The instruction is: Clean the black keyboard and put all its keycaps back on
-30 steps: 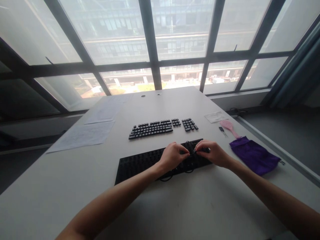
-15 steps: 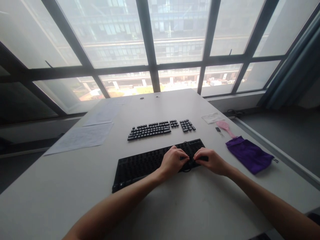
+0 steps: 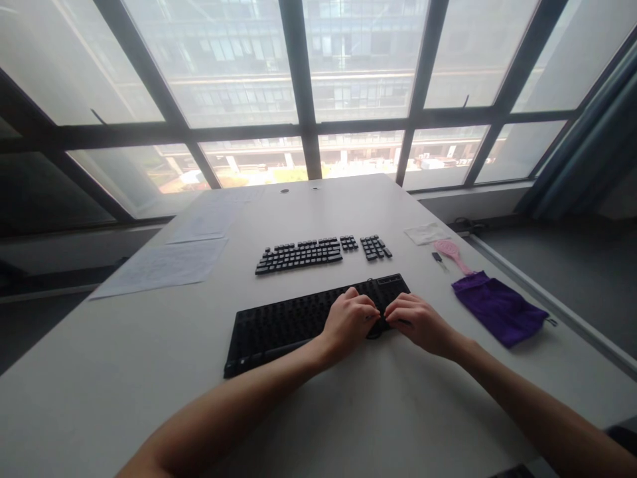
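Note:
A black keyboard base (image 3: 283, 325) without its keycaps lies at a slant in front of me. Across its right part runs a bundled black cable (image 3: 374, 334), whose loops stick out past the near and far edges. My left hand (image 3: 351, 318) is closed in a pinch on the cable from the left. Facing it, my right hand (image 3: 415, 320) also has thumb and fingers pinched at the cable, its fingertips almost touching the left ones. The exact bit between the fingertips is dark and partly hidden.
Behind the base, loose keycaps (image 3: 301, 255) stand in keyboard layout. To the right lie a purple pouch (image 3: 500, 309), a pink brush (image 3: 448, 249), a small black-ended tool (image 3: 437, 257) and a white wrapper (image 3: 426, 234). Paper sheets (image 3: 164, 265) cover the table's left side.
My two hands have come slightly closer together over the cable, and the right fingers have curled lower. The view has shifted a little; the keyboard base stays in place.

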Available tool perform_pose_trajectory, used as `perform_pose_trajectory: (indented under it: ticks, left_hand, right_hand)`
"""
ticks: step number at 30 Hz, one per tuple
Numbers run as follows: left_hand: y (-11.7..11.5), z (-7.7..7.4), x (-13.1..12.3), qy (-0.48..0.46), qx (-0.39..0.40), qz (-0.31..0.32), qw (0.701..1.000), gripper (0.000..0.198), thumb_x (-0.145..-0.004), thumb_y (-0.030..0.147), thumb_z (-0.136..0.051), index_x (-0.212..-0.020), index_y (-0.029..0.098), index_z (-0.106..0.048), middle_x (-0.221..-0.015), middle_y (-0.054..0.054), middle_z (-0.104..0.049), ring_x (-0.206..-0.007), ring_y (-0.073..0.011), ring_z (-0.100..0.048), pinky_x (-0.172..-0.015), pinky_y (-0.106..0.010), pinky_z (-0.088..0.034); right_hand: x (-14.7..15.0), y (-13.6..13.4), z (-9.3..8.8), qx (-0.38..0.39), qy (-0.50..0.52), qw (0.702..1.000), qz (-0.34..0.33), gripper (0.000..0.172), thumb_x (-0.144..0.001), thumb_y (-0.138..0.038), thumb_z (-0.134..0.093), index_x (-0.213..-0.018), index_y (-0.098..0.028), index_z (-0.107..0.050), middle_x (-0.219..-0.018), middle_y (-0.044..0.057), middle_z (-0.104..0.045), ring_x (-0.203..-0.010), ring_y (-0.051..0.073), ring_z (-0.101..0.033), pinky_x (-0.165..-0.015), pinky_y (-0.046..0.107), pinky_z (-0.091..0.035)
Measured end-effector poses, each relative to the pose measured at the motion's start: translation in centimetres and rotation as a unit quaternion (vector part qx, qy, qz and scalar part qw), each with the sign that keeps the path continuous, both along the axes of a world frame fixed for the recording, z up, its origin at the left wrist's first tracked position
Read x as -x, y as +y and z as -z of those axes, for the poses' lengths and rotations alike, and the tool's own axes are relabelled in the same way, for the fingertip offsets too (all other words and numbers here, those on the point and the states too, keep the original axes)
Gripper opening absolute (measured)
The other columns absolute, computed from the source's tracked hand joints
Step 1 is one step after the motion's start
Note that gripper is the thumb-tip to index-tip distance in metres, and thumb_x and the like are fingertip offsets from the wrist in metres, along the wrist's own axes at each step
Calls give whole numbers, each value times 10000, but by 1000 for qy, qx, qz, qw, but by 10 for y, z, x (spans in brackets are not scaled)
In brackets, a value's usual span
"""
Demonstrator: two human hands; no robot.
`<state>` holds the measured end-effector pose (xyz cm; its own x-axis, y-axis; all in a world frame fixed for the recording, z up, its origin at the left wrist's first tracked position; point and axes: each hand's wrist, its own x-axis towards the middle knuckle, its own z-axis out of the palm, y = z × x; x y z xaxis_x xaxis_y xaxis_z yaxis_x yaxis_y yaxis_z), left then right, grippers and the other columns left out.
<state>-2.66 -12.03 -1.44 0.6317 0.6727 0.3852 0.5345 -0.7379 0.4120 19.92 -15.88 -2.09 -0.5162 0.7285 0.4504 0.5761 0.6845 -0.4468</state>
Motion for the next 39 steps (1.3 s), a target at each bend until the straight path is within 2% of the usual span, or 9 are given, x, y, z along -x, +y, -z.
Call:
perform_pose_trajectory:
  ticks: [8,15,21,25,29,32,36,39]
  left_hand:
    - [-5,-7,0,37,-33,24,998,204,-962,264,-629,-866,238,-807,-938,-19,-762,-856,-190,-550,-806,-330,-481]
    - [-4,-11,0,67,-7,19,998,239,-958,289,-623,-811,227,-801,-971,-48,-719,-905,-207,-539,-806,-320,-487]
    - [-6,-8,0,61,5,20,998,239,-955,270,-617,-795,230,-790,-973,-55,-706,-924,-213,-544,-834,-334,-490]
    - [2,-16,1,22,43,11,999,149,-934,277,-656,-886,229,-790,-967,-38,-733,-934,-204,-586,-863,-320,-492]
    - [35,-31,-6,-8,30,-50,998,169,-927,302,-679,-1039,222,-776,-987,-35,-751,-948,-215,-615,-914,-342,-485]
    - [72,-36,-19,26,5,-87,996,202,-928,296,-675,-1077,212,-781,-1047,-55,-749,-1032,-245,-606,-958,-359,-473]
    - [114,-29,-42,107,2,-128,986,236,-924,291,-676,-1116,205,-782,-1099,-92,-727,-1085,-273,-582,-957,-368,-479]
    - [131,-20,-55,130,1,-132,983,240,-918,288,-676,-1113,200,-785,-1086,-113,-712,-1095,-284,-569,-936,-372,-488]
  right_hand:
    - [2,-5,-5,-1,-55,998,39,193,-973,-213,-621,-795,-222,-697,-981,41,-713,-894,204,-582,-802,367,-463]
    - [1,-4,-8,22,-89,994,66,182,-942,-244,-652,-772,-248,-718,-958,47,-685,-861,219,-564,-778,390,-470]
    - [4,-6,-6,31,-54,996,57,212,-950,-226,-633,-756,-252,-716,-938,51,-692,-864,224,-567,-792,394,-470]
    - [5,-5,-8,39,22,998,46,140,-936,-198,-635,-837,-254,-716,-948,49,-710,-899,232,-596,-828,392,-485]
    - [-6,27,-12,4,92,985,145,117,-933,-190,-615,-913,-228,-723,-913,59,-709,-910,241,-621,-857,395,-496]
    - [-19,72,-14,-19,49,976,212,133,-918,-186,-628,-960,-200,-754,-933,73,-714,-905,247,-632,-878,395,-490]
    - [-25,130,-16,-26,-64,966,250,153,-903,-166,-660,-974,-189,-793,-989,92,-720,-977,267,-618,-919,393,-460]
    - [-23,155,-16,-24,-143,957,252,135,-903,-177,-686,-942,-198,-813,-1008,101,-722,-996,280,-594,-892,394,-440]
